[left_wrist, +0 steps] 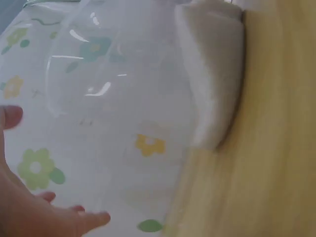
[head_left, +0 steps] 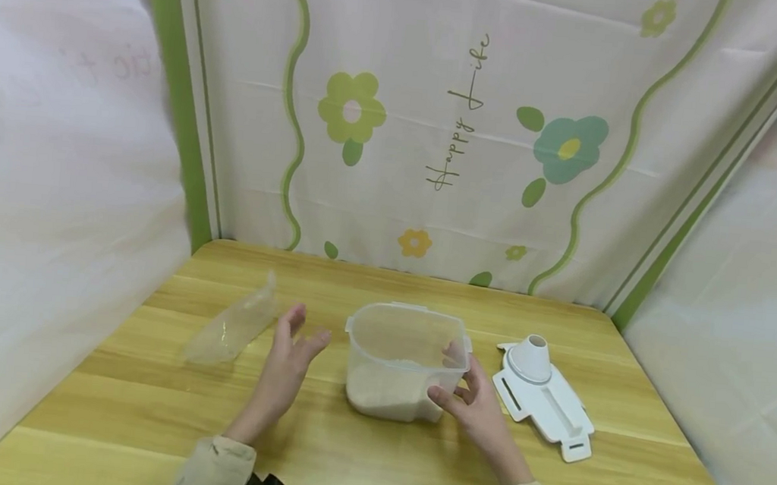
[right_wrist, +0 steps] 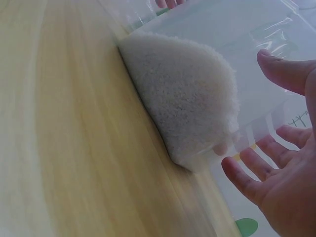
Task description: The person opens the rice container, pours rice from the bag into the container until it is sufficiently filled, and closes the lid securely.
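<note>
A clear plastic container point(head_left: 408, 339) stands upright in the middle of the table with its top uncovered. White rice point(right_wrist: 182, 94) fills its lower part, the surface sloping in the right wrist view. My left hand point(head_left: 288, 364) is raised to the left of the container, apart from it, thumb and fingers spread and nothing in them. At the container's right end is my right hand point(head_left: 474, 409), its thumb on the near side and the other fingers partly behind the wall. In the right wrist view these fingers point(right_wrist: 242, 177) are loosely spread close to the wall.
A crumpled clear plastic bag point(head_left: 234, 329) lies on the wooden table point(head_left: 357, 468) at the left. To the right lies a white plastic lid point(head_left: 553, 411) with a cone-shaped spout point(head_left: 531, 360). Flower-printed curtains point(head_left: 392, 197) enclose the table's back and sides.
</note>
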Demonstrator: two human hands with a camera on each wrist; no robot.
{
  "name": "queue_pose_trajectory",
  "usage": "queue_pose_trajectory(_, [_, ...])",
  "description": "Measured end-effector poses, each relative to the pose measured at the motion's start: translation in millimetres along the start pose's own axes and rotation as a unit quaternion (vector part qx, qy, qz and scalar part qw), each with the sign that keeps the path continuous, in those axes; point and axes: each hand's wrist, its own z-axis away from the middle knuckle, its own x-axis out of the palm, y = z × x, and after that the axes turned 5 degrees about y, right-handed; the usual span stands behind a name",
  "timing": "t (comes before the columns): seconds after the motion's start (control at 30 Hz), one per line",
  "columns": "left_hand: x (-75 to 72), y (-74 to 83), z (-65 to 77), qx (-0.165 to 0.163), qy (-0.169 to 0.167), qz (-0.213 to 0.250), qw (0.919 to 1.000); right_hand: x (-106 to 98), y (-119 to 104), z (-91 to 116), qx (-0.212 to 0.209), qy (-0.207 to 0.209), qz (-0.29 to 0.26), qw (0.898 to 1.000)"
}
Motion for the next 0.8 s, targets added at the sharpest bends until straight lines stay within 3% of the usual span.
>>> queue_pose_trajectory(0.13, [1.3,-9.9,1.1,-0.006,-0.045,0.040,0.9982,-0.2,0.6,-1.8,-0.002,0.000,0.001,1.000])
queue_pose_trajectory(0.4, [0.5,-16.8,-0.8,0.035,-0.074,0.100,0.9916,-3.8,4.0,-4.3,0.012,-0.010,-0.022,1.000])
queue_pose_trajectory(0.6, [6.2,-26.8,1.3,0.042,-0.100,0.095,0.9895,-3.8,7.7,0.5,0.015,-0.009,-0.027,0.999])
queue_pose_trajectory(0.8, [11.5,-31.2,1.3,0.045,-0.101,0.079,0.9908,-1.9,6.3,0.8,0.019,-0.005,-0.026,0.999])
